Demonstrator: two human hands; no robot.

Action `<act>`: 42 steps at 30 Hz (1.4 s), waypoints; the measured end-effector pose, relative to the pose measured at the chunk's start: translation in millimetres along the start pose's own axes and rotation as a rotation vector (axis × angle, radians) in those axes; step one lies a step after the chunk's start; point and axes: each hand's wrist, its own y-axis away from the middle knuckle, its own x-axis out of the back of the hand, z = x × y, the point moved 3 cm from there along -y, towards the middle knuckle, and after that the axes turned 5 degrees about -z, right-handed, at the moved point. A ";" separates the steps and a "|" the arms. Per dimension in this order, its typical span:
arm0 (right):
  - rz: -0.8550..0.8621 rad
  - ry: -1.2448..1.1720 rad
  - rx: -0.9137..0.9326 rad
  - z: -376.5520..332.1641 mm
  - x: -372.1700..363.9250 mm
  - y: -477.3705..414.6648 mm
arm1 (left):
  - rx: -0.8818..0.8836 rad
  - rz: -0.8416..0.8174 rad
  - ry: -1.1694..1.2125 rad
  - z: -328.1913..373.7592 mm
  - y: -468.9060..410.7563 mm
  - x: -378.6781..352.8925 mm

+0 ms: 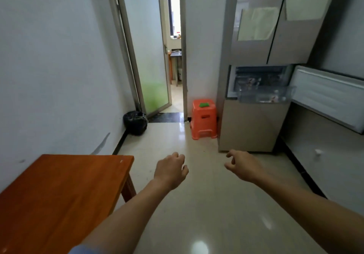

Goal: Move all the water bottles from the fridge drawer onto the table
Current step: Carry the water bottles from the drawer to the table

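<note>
One clear fridge drawer point(265, 97) stands pulled out of the middle of a beige fridge point(250, 127) at the right of the room. The water bottles point(273, 98) show inside it only as blurred shapes with reddish labels, and we cannot count them. More of the same blurred shapes sit in the compartment just above. Beside the drawer, one white-lined fridge door point(331, 98) hangs swung open to the right. The two upper doors are shut, and each carries one sheet of paper point(257, 24).

In the foreground we see two bare forearms reaching forward over the floor, well short of the fridge. The left hand point(170, 172) hangs with its fingers loosely curled and holds nothing. The right hand point(241, 167) does the same, thumb and fingers slack and apart from any object.

One orange-brown wooden table point(59, 194) stands at lower left against the white wall point(49, 66), near the left forearm.

Beyond, one orange plastic stool point(203, 120) stands just beside the fridge with one small green object point(204, 105) on its seat. One black rubbish bag point(136, 122) sits in the corner by a frosted glass door point(149, 57), which stands ajar onto another room. The floor point(197, 204) is pale glossy tile, catching the ceiling lights.
</note>
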 end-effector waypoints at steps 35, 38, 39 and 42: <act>0.145 -0.089 -0.356 377.3 185.9 -501.4 | -0.426 -0.129 -0.034 210.8 -680.2 -94.6; 0.122 -0.081 -0.369 398.5 192.1 -543.5 | -0.431 -0.163 -0.033 220.6 -724.1 -110.3; 0.119 -0.082 -0.370 405.3 193.9 -558.4 | -0.433 -0.165 -0.032 223.8 -741.2 -114.8; 0.117 -0.100 -0.390 425.0 196.6 -602.8 | -0.452 -0.166 -0.023 231.1 -796.8 -131.9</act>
